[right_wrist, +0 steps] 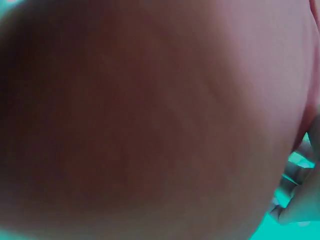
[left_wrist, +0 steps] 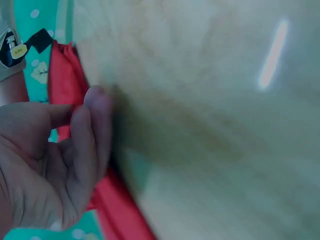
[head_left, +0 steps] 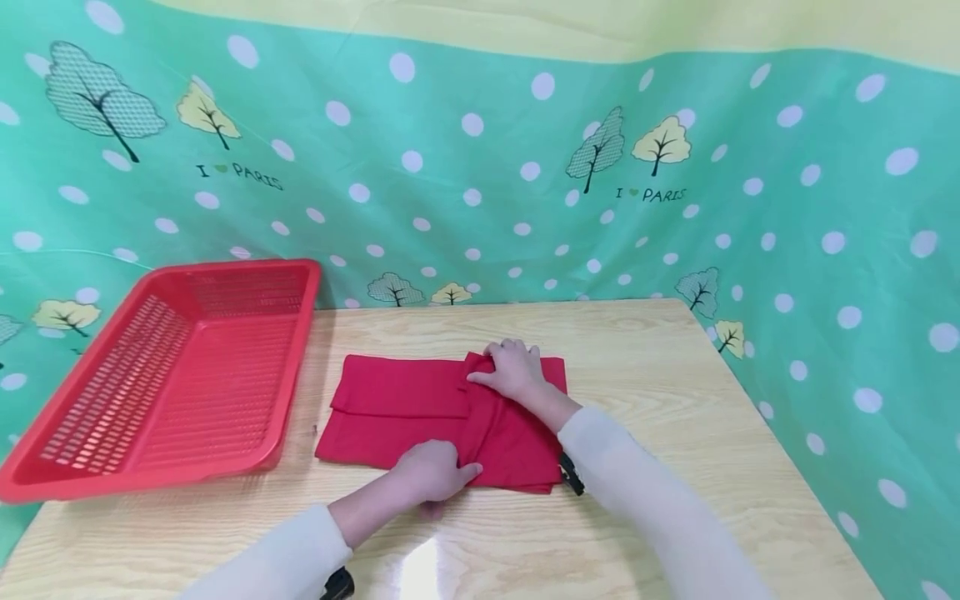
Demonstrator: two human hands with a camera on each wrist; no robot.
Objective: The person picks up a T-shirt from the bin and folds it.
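A red cloth (head_left: 405, 429) lies partly folded on the table, with layers stacked along its far side and a slanting fold across its right part. At the near edge of that fold, my left hand (head_left: 433, 473) pinches the cloth between thumb and fingers. The left wrist view shows this hand (left_wrist: 65, 155) with thumb and fingertips together at the cloth's edge (left_wrist: 117, 200). My right hand (head_left: 516, 369) grips the far end of the same fold, its fingertips partly hidden. Blurred skin fills most of the right wrist view.
A red plastic basket (head_left: 296, 367) with slotted walls stands at the left of the wooden table (head_left: 660, 400). A green dotted curtain (head_left: 480, 225) hangs behind the table and along its right side.
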